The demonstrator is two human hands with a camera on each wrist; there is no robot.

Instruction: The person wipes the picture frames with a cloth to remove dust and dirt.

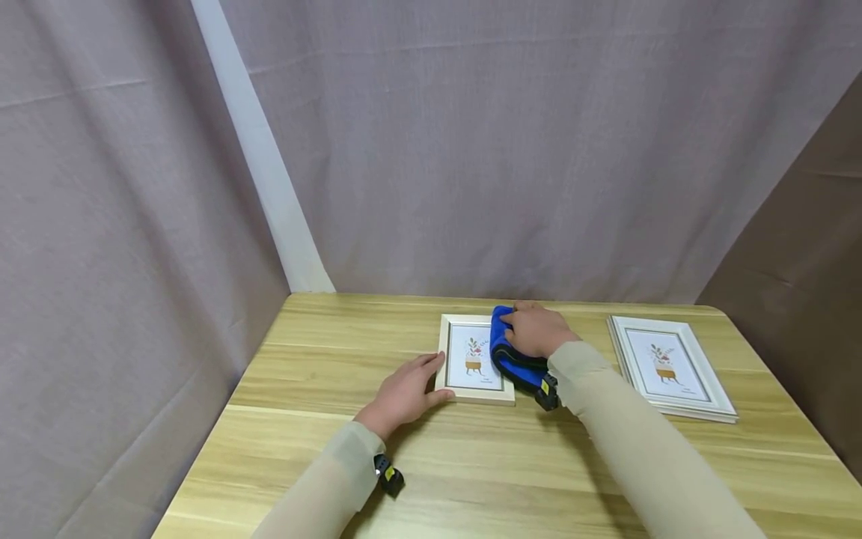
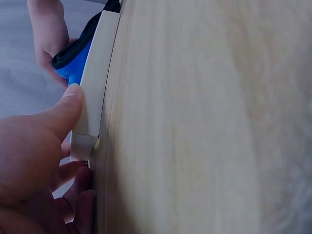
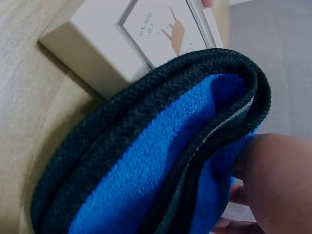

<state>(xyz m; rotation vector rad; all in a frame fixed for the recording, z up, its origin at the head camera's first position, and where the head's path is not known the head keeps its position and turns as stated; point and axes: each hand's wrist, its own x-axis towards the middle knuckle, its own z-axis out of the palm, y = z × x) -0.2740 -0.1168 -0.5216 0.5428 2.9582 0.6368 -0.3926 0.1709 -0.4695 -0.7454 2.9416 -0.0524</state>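
Near the far edge of a wooden table (image 1: 498,464), my left hand (image 1: 406,393) grips a picture frame (image 1: 474,370) by its corner — probably to stop it sliding — while my right hand (image 1: 539,331) clutches a blue cloth (image 1: 501,339) over its right side.

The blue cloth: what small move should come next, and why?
I'd probably slide the cloth left across the picture frame: the right hand holds it over the right side, much of the print lies uncovered, and the left hand grips the frame.
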